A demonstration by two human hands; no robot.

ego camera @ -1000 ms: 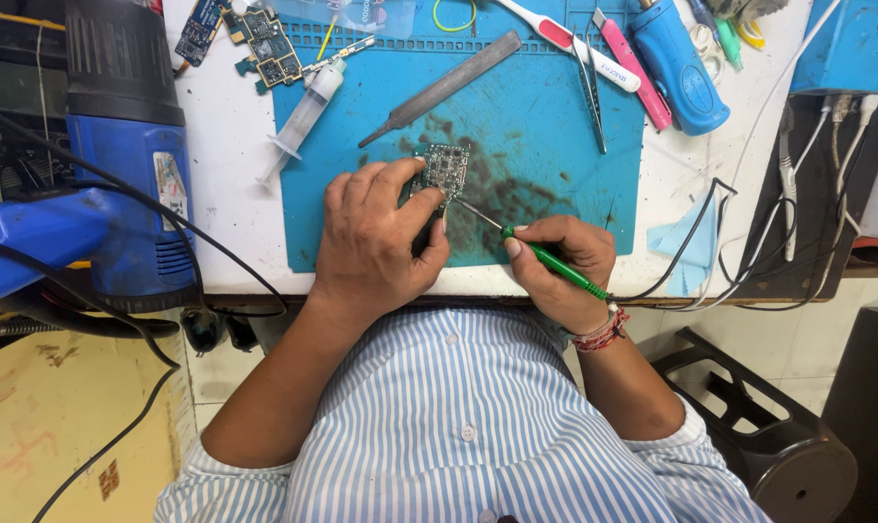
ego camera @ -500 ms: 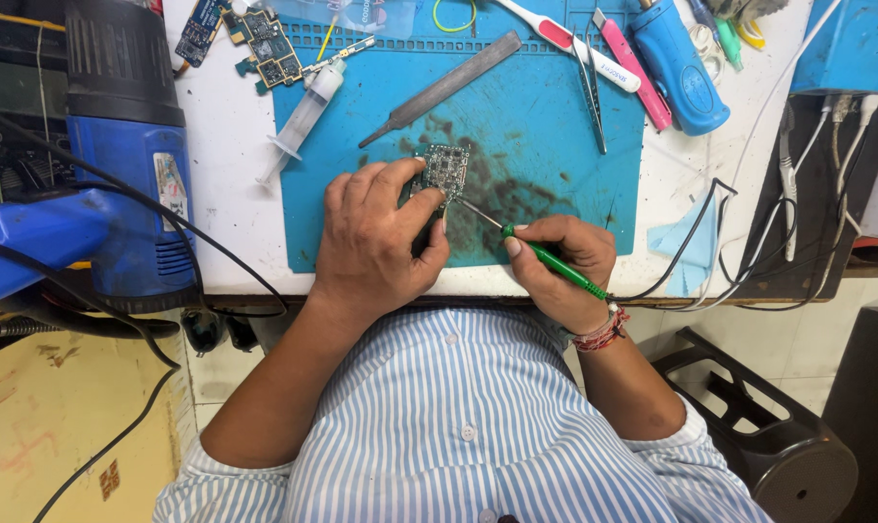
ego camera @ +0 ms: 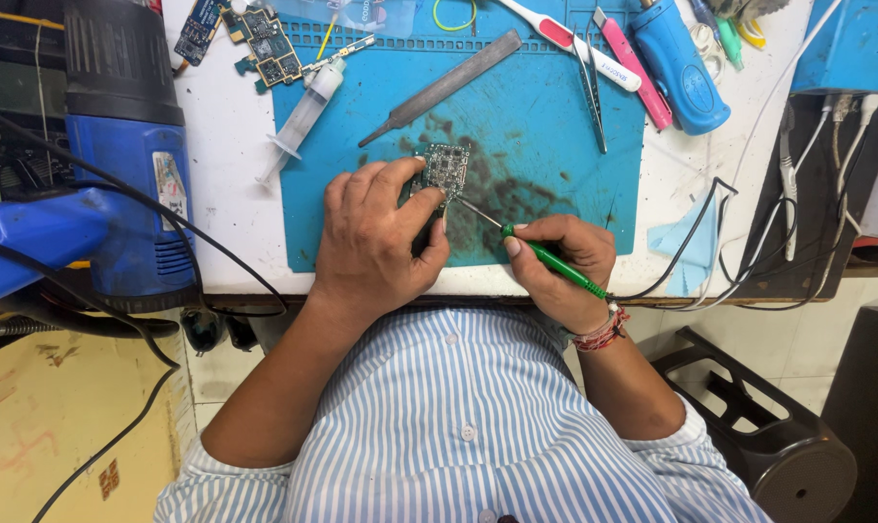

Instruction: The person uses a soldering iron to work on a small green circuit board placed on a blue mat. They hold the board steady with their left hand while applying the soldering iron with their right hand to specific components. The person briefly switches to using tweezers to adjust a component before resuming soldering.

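The left hand lies palm down on the blue mat, fingers pressed together onto the lower left edge of a small circuit board. The hand covers that corner of the board; the rest lies flat on a dark-stained patch of the mat. The right hand is closed around a green-handled tool. Its thin metal tip reaches up and left to the board's lower edge; the exact contact point is too small to make out. The rear of the handle is hidden in the palm.

Above the board, a grey file lies diagonally on the mat. A syringe straddles the mat's left edge. Tweezers lie toward the upper right, beside a blue cylindrical tool partly cut off by the top edge. A blue hot-air gun stands left of the worktop. Cables trail over the right edge.
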